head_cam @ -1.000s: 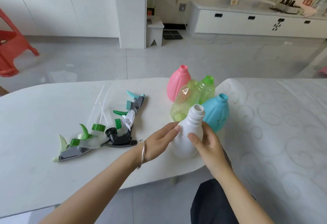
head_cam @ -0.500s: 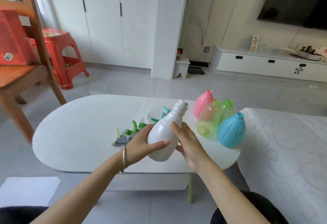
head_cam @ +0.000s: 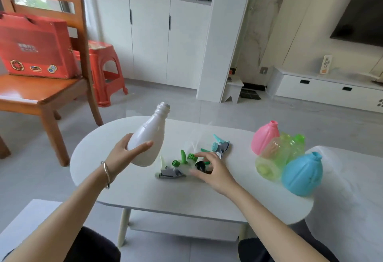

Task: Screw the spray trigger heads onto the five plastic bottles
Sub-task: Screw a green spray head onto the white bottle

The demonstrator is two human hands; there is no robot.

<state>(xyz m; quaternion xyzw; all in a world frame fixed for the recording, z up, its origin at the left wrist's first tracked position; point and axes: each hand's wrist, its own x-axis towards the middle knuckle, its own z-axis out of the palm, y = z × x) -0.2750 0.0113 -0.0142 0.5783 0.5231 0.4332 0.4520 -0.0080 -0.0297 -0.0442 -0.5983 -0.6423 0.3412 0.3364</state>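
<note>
Lettering on red box (head_cam: 35,48) too blurred to read.

The held bottle (head_cam: 147,139) is plain white; on the white table (head_cam: 128,189) stand pink (head_cam: 264,137), blue (head_cam: 301,173) and two translucent yellow-green bottles (head_cam: 275,158) (trigger heads (head_cam: 186,159) mix green, teal, grey, black).

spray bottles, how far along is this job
Done: none; every visible neck is bare. In hand: the left hand holds the white bottle up, and the open right hand reaches into the trigger heads. Left: all five, including the pink bottle and blue bottle.
</note>
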